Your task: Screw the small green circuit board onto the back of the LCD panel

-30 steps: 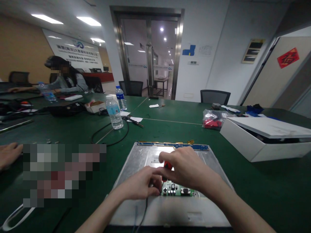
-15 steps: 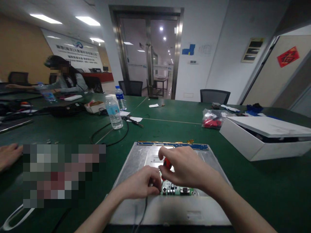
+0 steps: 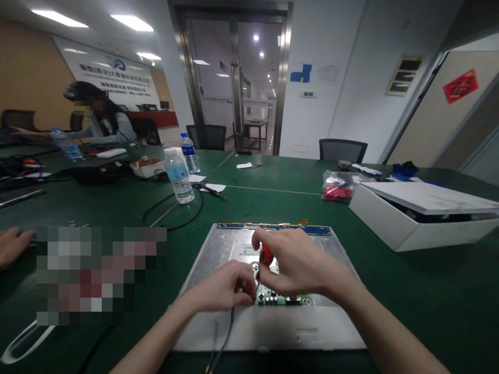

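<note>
"Head camera: state of the right hand (image 3: 292, 259)?"

"Closed around a red-and-black screwdriver (image 3: 266, 255), handle tilted, shaft pointing down at the left end of a green circuit board (image 3: 276, 299). Whether the tip touches cannot be told."

"And the left hand (image 3: 230, 285)?"

"Fingers curled narrow, just beside the same end of the board. Fingertips are hidden; I cannot tell whether anything is gripped. A dark wire (image 3: 231, 332) runs from below that hand over the near part of the panel."

"Location of the work?"

"The board lies on a metal-backed display panel (image 3: 206, 259), flat on the green counter (image 3: 273, 179), toward the counter's near edge. A blue circuit strip (image 3: 314, 229) follows the panel's far edge."

"Surroundings?"

"Right of the panel, toward the counter's right edge, a white box (image 3: 384, 226), lid askew with a dark gap beneath. Beyond the panel's far left corner, a clear water bottle (image 3: 179, 179), upright. Farther left, another person's hand (image 3: 13, 246), well apart from the work."
</note>
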`<state>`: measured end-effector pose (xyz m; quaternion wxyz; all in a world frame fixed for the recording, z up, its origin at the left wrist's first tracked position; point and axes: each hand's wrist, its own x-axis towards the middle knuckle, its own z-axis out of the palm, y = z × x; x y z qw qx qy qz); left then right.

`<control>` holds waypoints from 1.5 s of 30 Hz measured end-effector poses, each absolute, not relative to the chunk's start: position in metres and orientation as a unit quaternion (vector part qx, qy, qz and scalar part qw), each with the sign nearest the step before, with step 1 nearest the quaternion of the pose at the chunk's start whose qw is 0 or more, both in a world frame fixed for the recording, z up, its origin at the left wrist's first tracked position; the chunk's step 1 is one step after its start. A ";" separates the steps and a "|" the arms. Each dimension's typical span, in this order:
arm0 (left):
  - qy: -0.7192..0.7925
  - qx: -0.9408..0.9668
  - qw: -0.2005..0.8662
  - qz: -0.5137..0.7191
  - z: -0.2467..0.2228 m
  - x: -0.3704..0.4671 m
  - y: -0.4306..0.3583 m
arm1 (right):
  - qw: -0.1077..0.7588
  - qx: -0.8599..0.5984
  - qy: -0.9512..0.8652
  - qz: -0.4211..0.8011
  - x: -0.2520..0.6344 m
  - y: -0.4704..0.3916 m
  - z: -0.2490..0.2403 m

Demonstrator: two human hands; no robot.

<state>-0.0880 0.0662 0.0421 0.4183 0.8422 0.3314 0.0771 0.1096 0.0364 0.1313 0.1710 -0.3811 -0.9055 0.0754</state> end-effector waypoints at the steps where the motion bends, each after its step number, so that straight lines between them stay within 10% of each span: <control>1: 0.334 0.837 0.425 0.078 0.042 -0.088 0.066 | 0.166 -0.385 -0.905 0.074 0.110 0.037 0.131; 45: 0.337 0.854 0.388 0.082 0.043 -0.089 0.067 | 0.140 -0.371 -0.917 0.042 0.110 0.029 0.139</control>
